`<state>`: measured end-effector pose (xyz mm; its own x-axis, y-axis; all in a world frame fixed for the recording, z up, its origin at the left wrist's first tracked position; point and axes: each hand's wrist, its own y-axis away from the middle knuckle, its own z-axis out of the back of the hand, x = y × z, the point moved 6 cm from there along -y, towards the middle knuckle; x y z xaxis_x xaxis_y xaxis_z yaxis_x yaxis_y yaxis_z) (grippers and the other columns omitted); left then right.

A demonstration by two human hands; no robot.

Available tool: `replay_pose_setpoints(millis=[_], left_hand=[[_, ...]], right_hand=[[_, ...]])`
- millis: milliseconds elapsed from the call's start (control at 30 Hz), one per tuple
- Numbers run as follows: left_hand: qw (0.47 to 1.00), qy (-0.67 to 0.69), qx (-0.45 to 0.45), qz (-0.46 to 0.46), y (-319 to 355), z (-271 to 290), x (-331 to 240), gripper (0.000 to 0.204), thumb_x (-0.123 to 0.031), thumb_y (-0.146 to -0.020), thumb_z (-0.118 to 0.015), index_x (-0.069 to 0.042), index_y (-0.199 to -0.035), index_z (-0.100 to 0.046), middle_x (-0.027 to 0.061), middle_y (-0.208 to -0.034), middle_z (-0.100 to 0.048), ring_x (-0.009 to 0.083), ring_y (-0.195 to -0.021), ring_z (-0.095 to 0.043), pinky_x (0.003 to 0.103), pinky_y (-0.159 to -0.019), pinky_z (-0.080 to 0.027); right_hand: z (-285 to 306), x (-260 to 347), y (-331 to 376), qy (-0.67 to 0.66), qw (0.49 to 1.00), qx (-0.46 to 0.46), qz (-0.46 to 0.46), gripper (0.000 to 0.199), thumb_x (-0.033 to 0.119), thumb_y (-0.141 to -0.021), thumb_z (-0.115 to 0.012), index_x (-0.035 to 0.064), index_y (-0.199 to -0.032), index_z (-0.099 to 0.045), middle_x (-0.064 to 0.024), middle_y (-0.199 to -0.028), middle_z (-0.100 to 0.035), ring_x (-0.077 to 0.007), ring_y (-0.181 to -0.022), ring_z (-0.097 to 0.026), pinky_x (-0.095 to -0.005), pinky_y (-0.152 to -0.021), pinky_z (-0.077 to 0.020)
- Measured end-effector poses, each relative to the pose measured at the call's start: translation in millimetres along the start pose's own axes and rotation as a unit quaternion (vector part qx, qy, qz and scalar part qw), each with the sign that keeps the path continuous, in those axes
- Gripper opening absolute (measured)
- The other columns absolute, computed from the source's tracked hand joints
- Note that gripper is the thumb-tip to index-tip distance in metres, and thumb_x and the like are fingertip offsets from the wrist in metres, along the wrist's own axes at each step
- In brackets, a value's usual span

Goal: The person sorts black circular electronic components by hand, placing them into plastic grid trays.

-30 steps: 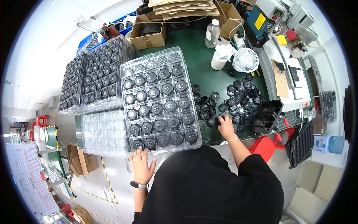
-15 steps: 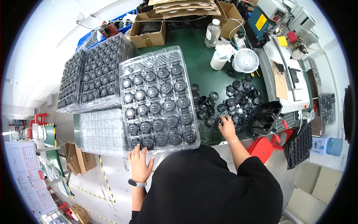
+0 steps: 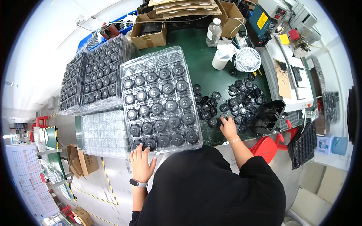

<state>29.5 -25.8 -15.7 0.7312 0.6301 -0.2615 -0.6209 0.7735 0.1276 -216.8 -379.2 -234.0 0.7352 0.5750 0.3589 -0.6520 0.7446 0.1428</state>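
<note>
A clear plastic tray [image 3: 163,148] holds rows of round black parts [image 3: 163,141], and its far row of pockets has none in it. My left hand [image 3: 142,165] lies at the tray's near left corner, fingers apart, fingertips against the rim by the last part. To the right, loose round black parts [image 3: 241,98] are heaped on the green table. At the heap's near side my right hand [image 3: 229,130] has its fingertips closed on one round black part [image 3: 224,115], which they partly cover.
Stacked filled trays [image 3: 100,71] stand to the left, with empty clear trays [image 3: 103,133] nearer me. A small white fan [image 3: 248,59], a white canister [image 3: 219,61] and a clear bottle [image 3: 214,33] stand behind the heap. A black bin [image 3: 268,117] sits at the right.
My right hand has shifted slightly toward the left and nearer edge, fingertips still at the heap. The left hand stays at the tray corner. The whole view has shifted a little.
</note>
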Motion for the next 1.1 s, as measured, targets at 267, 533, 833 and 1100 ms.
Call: replay_pose_setpoints(millis=[267, 533, 833, 1100], left_hand=[[1.0, -0.01, -0.005, -0.004, 1.5, -0.9, 4.2, 0.052, -0.03, -0.085, -0.072, -0.004, -0.128, -0.058, 0.0234, -0.142, -0.047, 0.0396, -0.133, -0.043, 0.058, -0.113, -0.026], [1.0, -0.004, -0.006, 0.008, 4.5, -0.4, 9.6, 0.052, -0.03, -0.084, -0.072, -0.005, -0.128, -0.057, 0.0231, -0.142, -0.047, 0.0401, -0.132, -0.043, 0.059, -0.113, -0.026], [1.0, -0.002, -0.002, 0.024, 5.8, 4.5, 4.2, 0.052, -0.026, -0.083, -0.074, -0.005, -0.128, -0.058, 0.0235, -0.142, -0.047, 0.0397, -0.131, -0.044, 0.056, -0.113, -0.026], [0.997, -0.015, 0.005, 0.073, 16.1, -3.9, -3.9, 0.052, -0.025, -0.084, -0.074, -0.004, -0.128, -0.057, 0.0235, -0.142, -0.047, 0.0408, -0.13, -0.044, 0.056, -0.112, -0.028]], right_hand=[[2.8, 59.7, -19.2, -0.015, 0.998, 0.054, 0.014, 0.043, 0.015, -0.074, -0.073, 0.0093, -0.115, -0.065, -0.0245, -0.106, -0.057, -0.043, -0.09, -0.065, -0.0493, -0.08, -0.0564], [-26.2, 72.1, -24.6, 0.102, 0.99, 0.1, 0.018, 0.048, 0.013, -0.072, -0.078, 0.0082, -0.116, -0.06, -0.0242, -0.111, -0.054, -0.0433, -0.097, -0.062, -0.0475, -0.079, -0.0579], [47.7, -7.3, -88.6, -0.143, 0.985, -0.01, -0.096, 0.05, 0.024, -0.068, -0.079, 0.0092, -0.114, -0.065, -0.0225, -0.098, -0.064, -0.0388, -0.092, -0.065, -0.0435, -0.085, -0.0529], [89.9, -50.6, -155.3, -0.296, 0.944, -0.04, -0.139, 0.048, 0.017, -0.076, -0.078, 0.0052, -0.119, -0.061, -0.0084, -0.08, -0.063, -0.0149, -0.054, -0.059, -0.03, -0.047, -0.0487]])
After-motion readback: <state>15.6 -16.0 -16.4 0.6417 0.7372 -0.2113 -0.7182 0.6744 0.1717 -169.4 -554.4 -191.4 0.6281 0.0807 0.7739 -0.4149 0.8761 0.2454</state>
